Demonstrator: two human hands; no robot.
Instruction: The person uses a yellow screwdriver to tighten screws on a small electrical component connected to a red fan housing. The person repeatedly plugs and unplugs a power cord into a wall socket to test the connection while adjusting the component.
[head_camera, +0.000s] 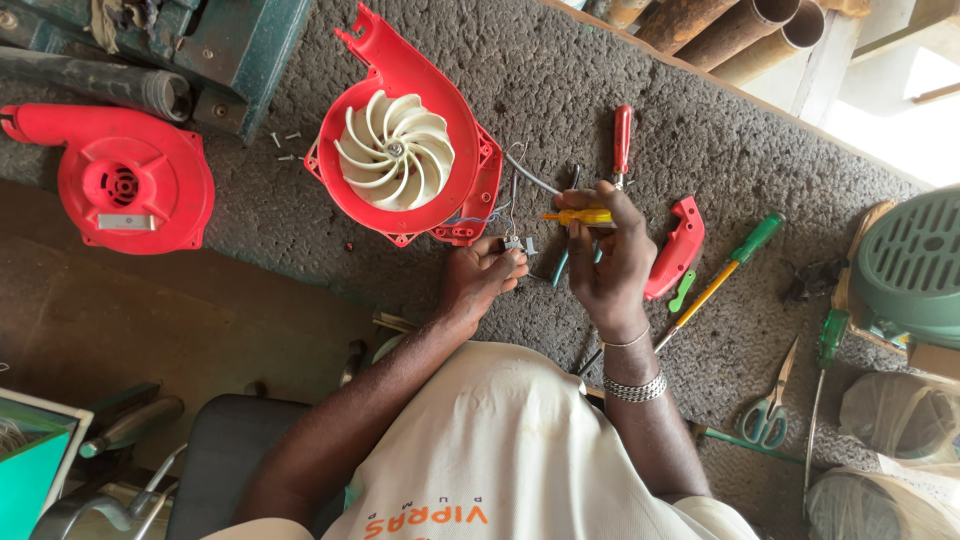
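A small grey electrical part (514, 243), joined to thin wires (480, 216), sits pinched in the fingertips of the left hand (480, 278), just below the open red blower housing (400, 140). The wires run from the part up to that housing, whose cream impeller fan (393, 150) faces up. The right hand (608, 262) is closed around a yellow-handled screwdriver (580, 216), held level with its tip pointing left toward the small part. A silver bracelet (636, 387) circles the right wrist.

All of this lies over a rough grey mat (560, 70). Above the right hand rests a red-handled screwdriver (622, 140), and just right of the hand a curved red plastic cover piece (678, 247). Further right lie a long screwdriver with a green and yellow handle (730, 268), a small green plastic bit (682, 292), another green-handled screwdriver (828, 350) and a pair of scissors (770, 410). A few loose screws (285, 145) lie left of the open housing. At far left sits the other red blower half (115, 180), well apart from the hands. A green ribbed casing (915, 265) stands at the right edge, and rusty pipes (730, 25) lie along the top
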